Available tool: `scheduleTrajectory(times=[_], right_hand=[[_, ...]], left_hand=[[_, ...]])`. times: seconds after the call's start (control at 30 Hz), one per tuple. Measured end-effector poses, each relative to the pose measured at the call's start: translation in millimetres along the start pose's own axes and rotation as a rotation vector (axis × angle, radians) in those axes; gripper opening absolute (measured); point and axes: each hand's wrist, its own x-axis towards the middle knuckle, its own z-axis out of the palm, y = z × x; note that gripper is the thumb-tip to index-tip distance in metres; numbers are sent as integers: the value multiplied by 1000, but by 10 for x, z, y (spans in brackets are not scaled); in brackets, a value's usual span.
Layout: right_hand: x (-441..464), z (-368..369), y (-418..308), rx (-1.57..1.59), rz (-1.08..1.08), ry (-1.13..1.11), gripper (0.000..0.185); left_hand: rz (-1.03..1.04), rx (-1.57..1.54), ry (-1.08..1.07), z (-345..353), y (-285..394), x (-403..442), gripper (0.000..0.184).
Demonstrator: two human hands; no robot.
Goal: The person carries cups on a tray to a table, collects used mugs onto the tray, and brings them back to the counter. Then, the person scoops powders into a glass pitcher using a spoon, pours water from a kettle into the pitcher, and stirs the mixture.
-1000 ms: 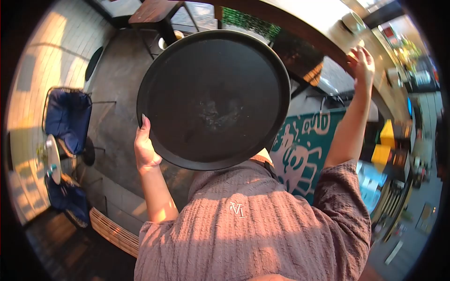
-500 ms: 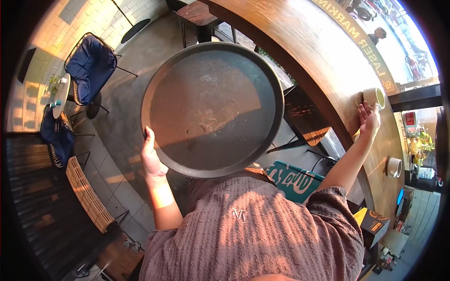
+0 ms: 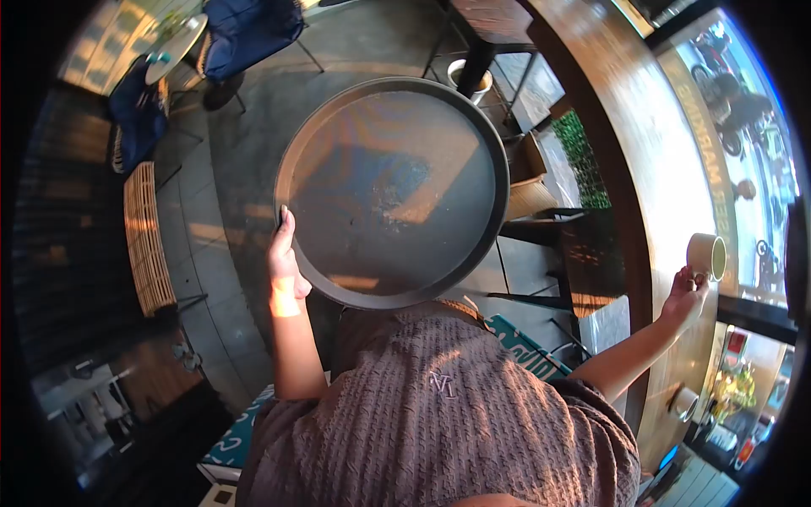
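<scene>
Left hand [image 3: 289, 262]: your thumb pinches the left rim of the tray [image 3: 393, 198]; your other fingers are hidden beneath.
Right hand [image 3: 686, 297]: fingers bent at the near cup [image 3: 706, 256]; I cannot tell whether you grip it.
Tray: held in front of you, that much done.
Cups: near one reached; the second cup [image 3: 683, 404] untouched; both seem to rest on the counter [image 3: 621, 110], neither lifting yet done.
Count: one tray, two cups, two blue chairs [image 3: 252, 35], one slatted bench [image 3: 148, 241].
</scene>
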Motion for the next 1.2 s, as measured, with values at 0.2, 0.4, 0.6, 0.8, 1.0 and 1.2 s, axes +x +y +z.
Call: scheduleTrajectory(times=[0.2, 0.4, 0.6, 0.8, 1.0, 1.2], right_hand=[[-811, 841, 211, 90, 54, -293, 23], [-2089, 1824, 655, 164, 317, -482, 16], [-3109, 2828, 1347, 35, 559, -456, 18], [-2993, 3663, 2551, 60, 745, -557, 23], [-2317, 4759, 3978, 74, 809, -683, 28], [-1428, 6000, 5371, 51, 947, -643, 28]], left_hand=[[-21, -31, -37, -702, 416, 241, 60], [-9, -143, -139, -1572, 952, 701, 52], [188, -77, -153, -2259, 1204, 1195, 46], [54, -92, -48, -1692, 1579, 1715, 48], [63, -130, 12, -1163, 1538, 2468, 45], [73, -132, -49, -317, 1529, 3377, 47]])
